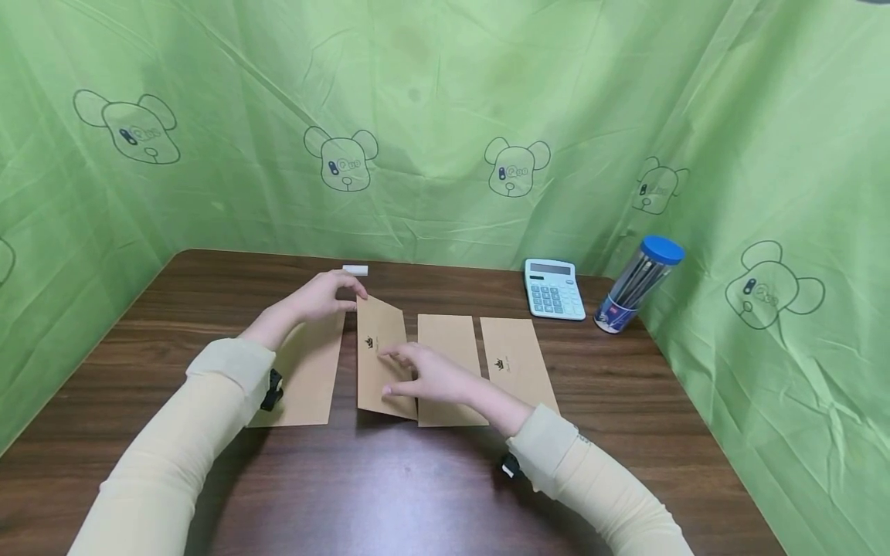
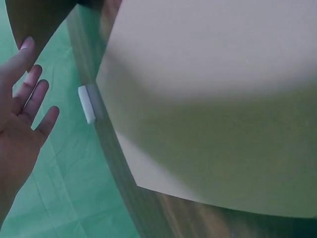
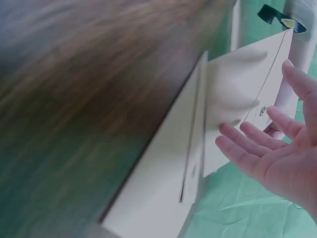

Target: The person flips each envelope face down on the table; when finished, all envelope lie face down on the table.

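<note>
A brown kraft-paper piece with a small crown print (image 1: pixel 374 372) stands tilted up from the table. My left hand (image 1: pixel 321 296) pinches its far left corner between thumb and fingers. In the left wrist view, that corner (image 2: pixel 32 29) shows at the upper left, between thumb and fingers. My right hand (image 1: pixel 438 376) is held over the raised piece, its fingers loosely spread and the fingertips close to the printed face. The right wrist view shows these fingers (image 3: pixel 247 148) relaxed, with nothing gripped. A plain kraft piece (image 1: pixel 316 374) lies flat under my left forearm.
Right of the raised piece lie a plain kraft piece (image 1: pixel 450 336) and a crown-printed one (image 1: pixel 521 374). A white eraser-like block (image 1: pixel 355 270) sits at the back edge. At the back right are a light-blue calculator (image 1: pixel 554 289) and a blue-capped pen tub (image 1: pixel 636 286). Green curtains (image 1: pixel 431 93) surround the table.
</note>
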The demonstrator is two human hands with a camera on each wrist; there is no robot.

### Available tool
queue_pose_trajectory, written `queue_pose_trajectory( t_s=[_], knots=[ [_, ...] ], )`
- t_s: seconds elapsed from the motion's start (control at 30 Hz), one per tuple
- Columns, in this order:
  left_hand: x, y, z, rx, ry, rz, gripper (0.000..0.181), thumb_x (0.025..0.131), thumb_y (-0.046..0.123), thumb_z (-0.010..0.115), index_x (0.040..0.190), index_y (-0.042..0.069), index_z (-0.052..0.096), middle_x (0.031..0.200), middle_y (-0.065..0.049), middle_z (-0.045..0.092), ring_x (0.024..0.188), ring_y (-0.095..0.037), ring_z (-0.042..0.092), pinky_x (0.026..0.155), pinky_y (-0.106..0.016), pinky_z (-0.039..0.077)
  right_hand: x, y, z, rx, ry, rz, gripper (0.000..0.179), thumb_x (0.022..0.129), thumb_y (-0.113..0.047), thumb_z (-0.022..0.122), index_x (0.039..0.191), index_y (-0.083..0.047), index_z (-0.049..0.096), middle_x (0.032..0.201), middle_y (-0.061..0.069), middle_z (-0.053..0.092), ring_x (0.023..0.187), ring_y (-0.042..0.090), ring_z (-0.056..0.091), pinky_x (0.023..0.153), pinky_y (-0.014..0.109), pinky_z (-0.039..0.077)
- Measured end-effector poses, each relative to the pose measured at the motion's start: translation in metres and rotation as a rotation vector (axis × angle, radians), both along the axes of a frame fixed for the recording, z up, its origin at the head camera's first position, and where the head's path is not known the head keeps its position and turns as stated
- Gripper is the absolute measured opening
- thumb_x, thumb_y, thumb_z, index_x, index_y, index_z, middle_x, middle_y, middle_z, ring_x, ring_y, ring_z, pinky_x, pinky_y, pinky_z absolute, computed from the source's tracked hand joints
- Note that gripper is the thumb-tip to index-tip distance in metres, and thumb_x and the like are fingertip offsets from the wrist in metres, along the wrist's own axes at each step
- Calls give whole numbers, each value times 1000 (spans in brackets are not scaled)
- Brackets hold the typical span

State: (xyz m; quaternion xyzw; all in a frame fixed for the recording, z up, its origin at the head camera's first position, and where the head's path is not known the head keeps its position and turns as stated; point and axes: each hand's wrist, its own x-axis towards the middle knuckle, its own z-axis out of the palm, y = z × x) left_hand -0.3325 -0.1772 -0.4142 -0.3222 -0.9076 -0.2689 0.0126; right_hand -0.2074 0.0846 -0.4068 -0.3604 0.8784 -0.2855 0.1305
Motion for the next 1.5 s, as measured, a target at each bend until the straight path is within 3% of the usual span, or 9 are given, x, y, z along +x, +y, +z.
queue_pose_trajectory(
  t_s=[0.23, 0.43, 0.6, 0.67, 0.9, 1.07, 1.3, 1.5],
  knots=[
    [-1, 1, 11, 22, 56, -18, 14, 81, 13, 74, 93, 14, 68, 101, -6, 63, 102, -26, 56, 93, -44, 42, 0, -6, 14, -117, -98, -49, 59, 86, -36, 67, 137, -14, 45, 133, 10, 54, 105, 26, 63, 92, 35, 50],
    [-1, 7, 24, 50, 64, -24, 16, 80, 12, 75, 91, 12, 64, 95, -5, 59, 97, -28, 57, 89, -42, 43, 2, -11, 25, -162, -126, -96, 59, 87, -34, 68, 136, -13, 44, 126, 11, 59, 104, 25, 64, 91, 37, 50],
    [0, 11, 38, 60, 60, -16, 21, 79, 15, 76, 93, 8, 62, 97, -7, 59, 99, -26, 56, 91, -42, 43, 3, -11, 32, -239, -220, -162, 61, 87, -34, 68, 138, -15, 40, 126, 14, 58, 112, 28, 59, 73, 39, 57],
    [0, 11, 44, 70, 61, -9, 22, 78, 17, 77, 92, 8, 62, 97, -6, 58, 97, -23, 56, 89, -43, 43, 3, -11, 35, -262, -245, -179, 62, 87, -33, 67, 139, -17, 38, 125, 14, 58, 108, 26, 61, 63, 37, 57],
    [-1, 16, 63, 95, 91, -8, 22, 78, 13, 77, 90, 8, 60, 95, -6, 58, 94, -23, 58, 85, -42, 45, 2, -12, 43, -288, -210, -176, 61, 88, -22, 67, 140, -16, 34, 110, 14, 63, 81, 25, 69, 61, 39, 57],
    [1, 20, 76, 90, 66, -27, 22, 80, 13, 75, 92, 8, 57, 95, -5, 61, 95, -23, 59, 86, -45, 44, 1, -10, 47, -281, -189, -183, 65, 86, -26, 69, 140, -18, 33, 109, 12, 63, 68, 22, 68, 63, 43, 57],
    [4, 27, 89, 67, 71, -55, 24, 80, 15, 75, 93, 10, 55, 90, -5, 60, 87, -21, 58, 84, -46, 46, -1, -4, 51, -321, -158, -181, 67, 85, -6, 67, 141, -17, 32, 109, 17, 61, 66, 28, 67, 55, 36, 56],
    [6, 31, 94, 62, 78, -51, 30, 79, 15, 76, 102, 7, 57, 92, -6, 60, 86, -21, 57, 81, -42, 47, -2, 0, 52, -262, -25, -166, 61, 83, 3, 63, 137, -16, 43, 110, 13, 56, 66, 15, 66, 50, 30, 55]
  ],
)
